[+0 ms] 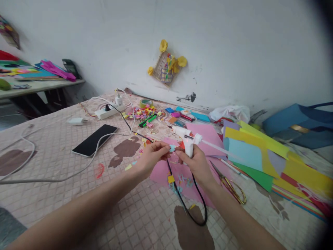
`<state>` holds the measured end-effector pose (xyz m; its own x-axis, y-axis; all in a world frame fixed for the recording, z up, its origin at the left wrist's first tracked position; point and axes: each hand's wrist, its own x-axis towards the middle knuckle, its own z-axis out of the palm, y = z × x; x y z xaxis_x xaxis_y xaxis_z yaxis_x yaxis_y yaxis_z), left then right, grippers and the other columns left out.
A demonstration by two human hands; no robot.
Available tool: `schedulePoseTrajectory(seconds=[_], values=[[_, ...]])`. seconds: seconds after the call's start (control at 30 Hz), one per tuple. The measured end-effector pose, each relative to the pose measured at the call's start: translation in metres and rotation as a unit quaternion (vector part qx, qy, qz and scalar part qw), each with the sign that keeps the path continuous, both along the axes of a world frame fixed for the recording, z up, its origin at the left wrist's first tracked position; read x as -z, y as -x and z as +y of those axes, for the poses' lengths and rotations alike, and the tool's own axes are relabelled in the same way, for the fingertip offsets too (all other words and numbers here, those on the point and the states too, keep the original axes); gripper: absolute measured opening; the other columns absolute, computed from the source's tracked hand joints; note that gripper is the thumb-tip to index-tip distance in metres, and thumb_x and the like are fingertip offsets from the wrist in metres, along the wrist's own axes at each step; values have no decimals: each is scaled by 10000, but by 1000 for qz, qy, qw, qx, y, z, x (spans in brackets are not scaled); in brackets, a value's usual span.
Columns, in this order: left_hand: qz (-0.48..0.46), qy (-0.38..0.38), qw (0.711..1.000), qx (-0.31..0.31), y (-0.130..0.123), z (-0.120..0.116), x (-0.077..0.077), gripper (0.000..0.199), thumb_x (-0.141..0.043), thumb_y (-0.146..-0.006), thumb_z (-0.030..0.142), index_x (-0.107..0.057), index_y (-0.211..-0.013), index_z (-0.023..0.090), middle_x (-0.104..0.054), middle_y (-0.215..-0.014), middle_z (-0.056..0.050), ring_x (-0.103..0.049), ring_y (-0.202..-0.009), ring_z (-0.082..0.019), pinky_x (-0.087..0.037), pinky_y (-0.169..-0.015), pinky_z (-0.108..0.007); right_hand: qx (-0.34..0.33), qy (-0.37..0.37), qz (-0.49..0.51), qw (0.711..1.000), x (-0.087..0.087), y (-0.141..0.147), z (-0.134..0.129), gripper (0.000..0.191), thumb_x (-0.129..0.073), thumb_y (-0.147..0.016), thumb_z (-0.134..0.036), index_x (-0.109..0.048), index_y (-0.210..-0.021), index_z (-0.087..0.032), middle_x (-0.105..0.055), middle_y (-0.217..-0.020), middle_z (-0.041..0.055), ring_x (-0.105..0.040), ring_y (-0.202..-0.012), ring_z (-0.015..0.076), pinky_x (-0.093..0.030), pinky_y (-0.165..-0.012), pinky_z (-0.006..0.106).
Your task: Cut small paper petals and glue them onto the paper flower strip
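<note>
A small light-blue paper piece (172,148) is pinched between the fingertips of my left hand (155,154), near the middle of the view. My right hand (194,160) is wrapped round the handle of a white glue gun (189,143), its fingertips close to the blue piece. The gun's nozzle points left, and a clear glue stick (214,147) sticks out of its back. A black cord loops below the hands. Beneath them lies pink paper (160,172) with small light-blue cut pieces (186,182) scattered on it.
A black phone (95,140) and a white power strip (109,111) with cables lie at the left. Behind the hands are small colourful pieces (142,113) and a green cutter (147,120). Gold-handled scissors (230,184) and coloured sheets (243,151) lie at the right.
</note>
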<state>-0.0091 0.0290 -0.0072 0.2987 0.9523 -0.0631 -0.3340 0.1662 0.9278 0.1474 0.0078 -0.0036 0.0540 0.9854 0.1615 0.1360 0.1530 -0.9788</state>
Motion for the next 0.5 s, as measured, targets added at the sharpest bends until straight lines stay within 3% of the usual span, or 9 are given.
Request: schedulePoseTrajectory(seconds=[0.27, 0.5], values=[[50, -44, 998, 11, -4, -5, 1, 145, -619, -736, 262, -597, -697, 124, -589, -595, -6, -521, -556, -82, -413, -579, -214, -15, 14, 20, 1000, 2, 0, 0, 215, -610, -715, -224, -547, -910, -158, -560, -727, -14, -521, -520, 93, -455, -505, 238], [100, -80, 992, 4, 2, -2, -4, 189, -608, -742, 300, -586, -803, 122, -604, -705, -23, -556, -611, -98, -443, -605, -234, -37, 17, 8, 999, -4, -1, 0, 163, -591, -720, -210, -520, -859, -164, -532, -643, -42, -490, -493, 87, -423, -503, 232]])
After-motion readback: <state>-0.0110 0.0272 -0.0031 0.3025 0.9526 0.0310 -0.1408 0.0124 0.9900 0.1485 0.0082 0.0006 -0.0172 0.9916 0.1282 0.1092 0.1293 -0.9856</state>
